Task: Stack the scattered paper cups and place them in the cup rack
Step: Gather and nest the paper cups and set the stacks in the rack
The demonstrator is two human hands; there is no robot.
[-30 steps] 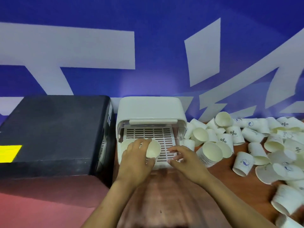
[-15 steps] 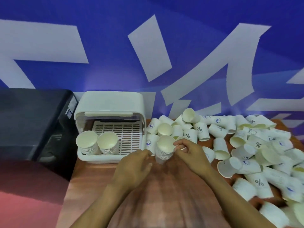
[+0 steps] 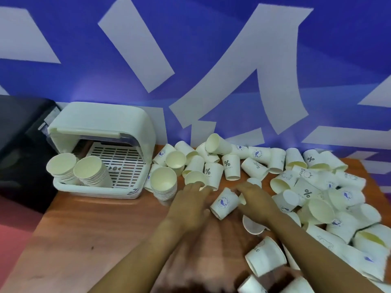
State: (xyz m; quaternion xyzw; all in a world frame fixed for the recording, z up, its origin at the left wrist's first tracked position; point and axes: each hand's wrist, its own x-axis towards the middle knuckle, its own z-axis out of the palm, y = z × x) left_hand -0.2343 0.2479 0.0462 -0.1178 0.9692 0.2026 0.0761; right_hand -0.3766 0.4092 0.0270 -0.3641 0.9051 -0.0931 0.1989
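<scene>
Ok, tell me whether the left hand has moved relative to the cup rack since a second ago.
Yes. The left hand has left the cup rack, moving right to the loose cups on the table.

Paper, plastic and wood
Matt white paper cups [image 3: 223, 205] lie on a smooth reddish wood-grain bench [image 3: 88, 235]; the cup rack [image 3: 99, 121] is smooth cream plastic.

Bare table [image 3: 88, 246] lies open along the near left edge. The cup rack [image 3: 99, 127] fills the far left corner, two cup stacks [image 3: 91, 172] crowding its left mouth. Scattered paper cups [image 3: 306, 187] block the right side.
</scene>
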